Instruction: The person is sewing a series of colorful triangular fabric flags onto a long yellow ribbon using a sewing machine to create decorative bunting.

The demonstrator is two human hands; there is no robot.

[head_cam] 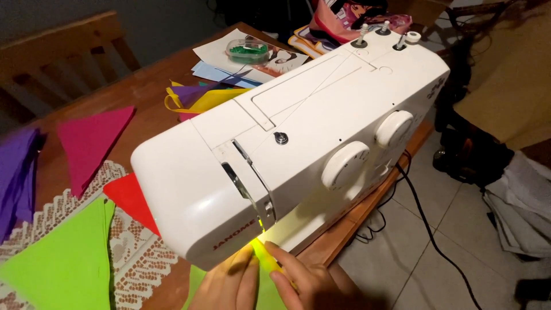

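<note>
A white sewing machine (pixel 298 143) stands on a wooden table (pixel 143 92), its lamp lit under the head. My left hand (pixel 227 284) lies flat on bright green fabric (pixel 264 255) at the bottom edge, just left of the needle area. My right hand (pixel 301 281) presses the same fabric from the right, fingers pointing toward the lit spot. The needle and foot are hidden by the machine's head.
Felt triangles lie on the table: green (pixel 63 258), red (pixel 132 198), pink (pixel 89 140), purple (pixel 17 172), over a lace runner (pixel 132 258). Papers and a clear box (pixel 247 50) sit at the back. A black cable (pixel 425 224) runs across the tiled floor; a chair (pixel 51 63) stands left.
</note>
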